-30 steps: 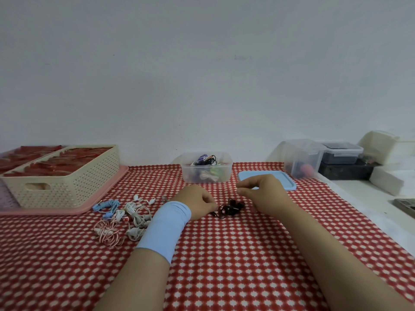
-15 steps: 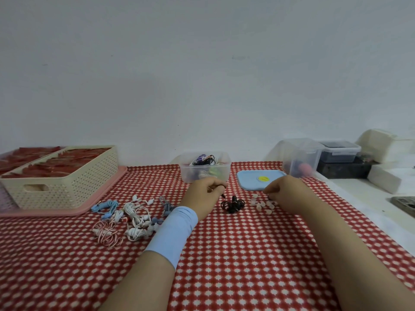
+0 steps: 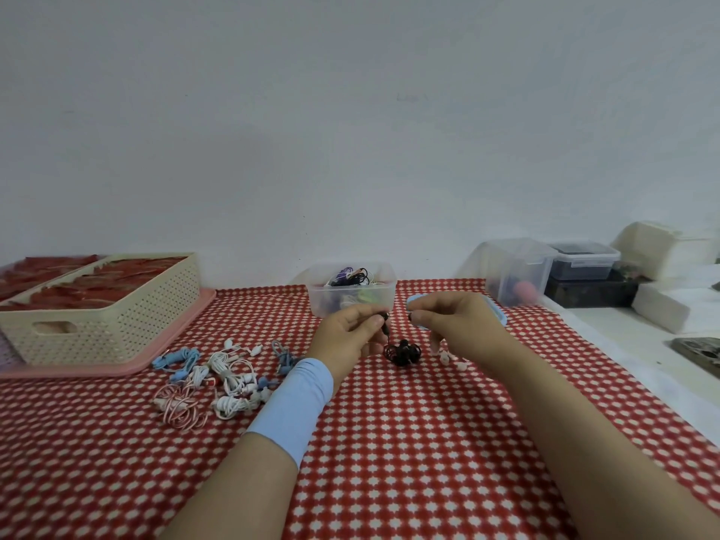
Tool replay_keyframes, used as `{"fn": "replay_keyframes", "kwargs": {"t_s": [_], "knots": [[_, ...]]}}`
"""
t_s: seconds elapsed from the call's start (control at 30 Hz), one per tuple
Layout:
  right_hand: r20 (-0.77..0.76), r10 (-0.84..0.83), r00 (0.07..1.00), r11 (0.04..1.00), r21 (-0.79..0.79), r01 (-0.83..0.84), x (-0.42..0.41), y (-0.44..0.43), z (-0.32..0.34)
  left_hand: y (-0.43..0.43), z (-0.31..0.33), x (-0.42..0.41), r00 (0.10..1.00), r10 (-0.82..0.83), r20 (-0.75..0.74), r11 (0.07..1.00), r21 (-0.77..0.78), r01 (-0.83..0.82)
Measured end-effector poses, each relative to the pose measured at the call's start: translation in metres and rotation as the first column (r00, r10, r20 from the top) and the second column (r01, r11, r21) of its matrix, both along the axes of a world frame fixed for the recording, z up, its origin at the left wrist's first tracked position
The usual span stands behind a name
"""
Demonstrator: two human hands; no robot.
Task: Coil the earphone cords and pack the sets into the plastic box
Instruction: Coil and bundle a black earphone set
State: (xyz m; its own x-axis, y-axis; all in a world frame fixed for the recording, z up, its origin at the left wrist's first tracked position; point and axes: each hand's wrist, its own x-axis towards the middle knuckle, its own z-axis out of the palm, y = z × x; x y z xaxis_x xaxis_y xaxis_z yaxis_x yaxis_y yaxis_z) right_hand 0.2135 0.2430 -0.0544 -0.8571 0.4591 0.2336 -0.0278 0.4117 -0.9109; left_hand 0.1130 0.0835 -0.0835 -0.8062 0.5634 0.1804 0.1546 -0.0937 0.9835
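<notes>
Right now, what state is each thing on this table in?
Clear plastic box: open, sets inside.
Blue lid: off, lying flat.
Black earphone set: loosely bunched, one end lifted.
Left hand: pinches that end.
Right hand: fingertips pinched; contents unclear.
White, blue and pink earphone sets: loose, unpacked.

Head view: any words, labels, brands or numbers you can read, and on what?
No text can be read.
Grey lidded box, far right: pale strip on its lid rim, possibly a label, too blurred to read.
Plastic box and cream basket: no lettering visible.
</notes>
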Motion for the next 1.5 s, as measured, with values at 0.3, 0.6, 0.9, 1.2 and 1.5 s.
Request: {"fn": "replay_keyframes", "kwargs": {"t_s": [0.3,0.6,0.9,1.2,1.5], "knots": [[-0.015,0.162,0.987,0.955,-0.250,-0.160,-0.001,-0.013,-0.001,0.000,-0.001,0.002,0.999,-0.046,0.019,0.999,0.025,0.045],[0.021,0.175,0.984,0.962,-0.216,-0.167,0.002,-0.015,-0.001,-0.002,0.000,0.005,0.996,-0.084,0.012,0.996,0.018,0.084],[0.095,0.164,0.982,0.986,-0.023,-0.162,0.005,-0.008,0.002,-0.003,0.000,0.003,0.995,-0.093,-0.023,0.992,-0.087,0.091],[0.050,0.210,0.976,0.969,-0.143,-0.201,0.004,-0.009,0.000,-0.005,-0.001,0.003,0.995,-0.098,-0.032,0.991,-0.090,0.094],[0.085,0.248,0.965,0.944,-0.245,-0.221,0.002,-0.005,-0.005,-0.006,0.000,0.004,0.992,-0.127,-0.001,0.990,-0.064,0.127]]}}
